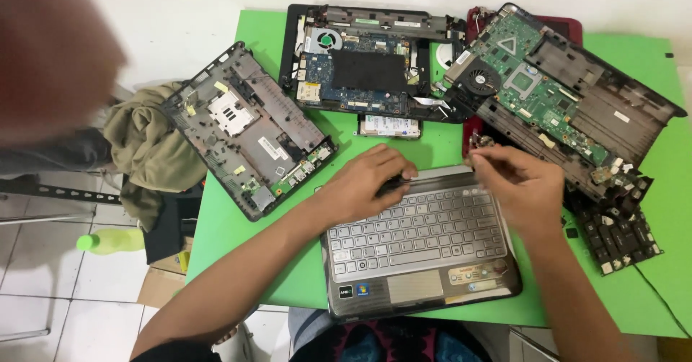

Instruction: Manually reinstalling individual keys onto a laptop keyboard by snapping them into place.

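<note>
Bright even indoor light, soft faint shadows, blurred dark shape at top left, slight motion blur on right hand (520, 183)

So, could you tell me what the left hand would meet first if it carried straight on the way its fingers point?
The left hand points up and to the right along the silver laptop's top edge. Going on, it would probably meet the right hand first, near its fingertips, though depth is hard to judge.
</note>
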